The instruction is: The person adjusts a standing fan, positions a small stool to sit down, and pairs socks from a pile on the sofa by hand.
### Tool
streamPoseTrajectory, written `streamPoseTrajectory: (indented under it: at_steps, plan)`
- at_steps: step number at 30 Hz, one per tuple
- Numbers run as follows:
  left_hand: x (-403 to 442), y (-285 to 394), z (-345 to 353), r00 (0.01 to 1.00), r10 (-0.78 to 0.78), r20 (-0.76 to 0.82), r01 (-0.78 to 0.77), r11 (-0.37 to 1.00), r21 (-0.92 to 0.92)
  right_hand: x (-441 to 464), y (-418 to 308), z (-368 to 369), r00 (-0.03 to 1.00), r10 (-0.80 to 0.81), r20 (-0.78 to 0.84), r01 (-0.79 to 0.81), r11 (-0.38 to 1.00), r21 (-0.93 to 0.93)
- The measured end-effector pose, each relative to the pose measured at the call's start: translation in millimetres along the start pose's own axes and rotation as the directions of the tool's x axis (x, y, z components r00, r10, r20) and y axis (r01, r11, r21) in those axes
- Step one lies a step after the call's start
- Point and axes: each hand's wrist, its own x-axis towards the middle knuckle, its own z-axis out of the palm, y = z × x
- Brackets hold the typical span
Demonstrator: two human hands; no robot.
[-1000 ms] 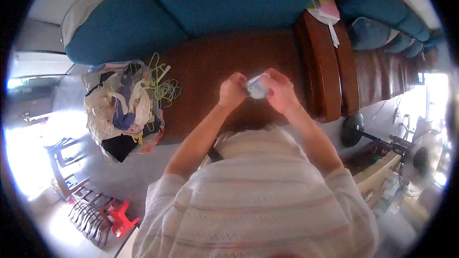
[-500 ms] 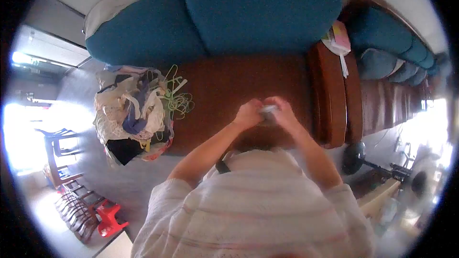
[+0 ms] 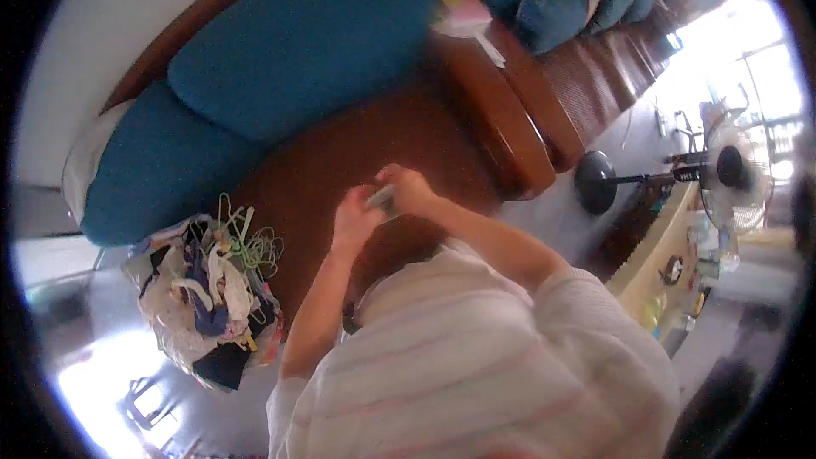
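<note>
A small pale grey item (image 3: 382, 198), blurred and too small to name, is held in front of my chest between both hands. My left hand (image 3: 354, 215) closes on it from one side, and my right hand (image 3: 408, 190) grips it from the other, fingers bent around it. Beneath them lies the brown sofa seat (image 3: 319, 149). Left of my hands, a heap of clothes (image 3: 204, 293) in white, blue and black rests at the seat's end. Several pale green hangers (image 3: 257, 248) stick out of the heap.
Blue back cushions (image 3: 297, 42) line the sofa. On the wooden armrest (image 3: 489, 132) sits a pink box (image 3: 466, 10) with white sheets beside it. A standing fan (image 3: 733, 167) and a pale table edge (image 3: 659, 251) are at the right.
My view has turned to the right, so the sofa now appears slanted and more of the fan and table shows. Both hands still hold the grey item together.
</note>
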Motion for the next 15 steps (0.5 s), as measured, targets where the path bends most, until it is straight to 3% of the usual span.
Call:
streamPoseTrajectory:
  at_steps: [1,3,4,5,7,10,11,12,14,15]
  plan:
    - [13,-28,-4,0.988,0.086,-0.129,-0.041,0.947,0.319,-13,-21,1,0.990,-0.132,0.046,0.131,0.991,0.030]
    - [40,-83,-15,0.981,-0.033,-0.192,-0.008,0.978,-0.209,-31,-39,15,0.923,-0.363,0.126,0.354,0.931,0.089]
    - [42,-79,-11,0.975,-0.112,-0.191,0.011,0.886,-0.463,-37,-41,20,0.876,-0.454,0.165,0.440,0.891,0.116]
    - [41,-76,-8,0.975,-0.055,-0.215,0.010,0.978,-0.207,-39,-43,19,0.918,-0.368,0.148,0.336,0.919,0.206]
    - [37,-53,-9,0.971,0.090,-0.221,-0.013,0.945,0.328,-32,-38,5,0.973,-0.216,0.086,0.218,0.976,-0.019]
    - [19,-4,8,0.993,0.013,-0.114,-0.004,0.997,0.073,-9,-3,0,0.987,0.156,0.027,-0.139,0.935,-0.325]
    - [17,-6,16,0.997,0.075,-0.031,-0.075,0.997,0.005,-4,4,-1,0.990,0.140,-0.033,-0.142,0.912,-0.384]
    - [15,-5,25,0.999,0.027,0.026,-0.018,0.959,-0.282,0,12,1,0.990,0.116,-0.079,-0.139,0.888,-0.439]
    - [5,14,20,0.989,-0.032,0.146,0.094,0.891,-0.443,0,16,-2,0.998,0.052,0.023,-0.034,0.865,-0.501]
    - [3,25,14,0.976,-0.082,0.202,0.184,0.804,-0.565,-2,15,-3,0.997,0.053,0.050,-0.036,0.951,-0.307]
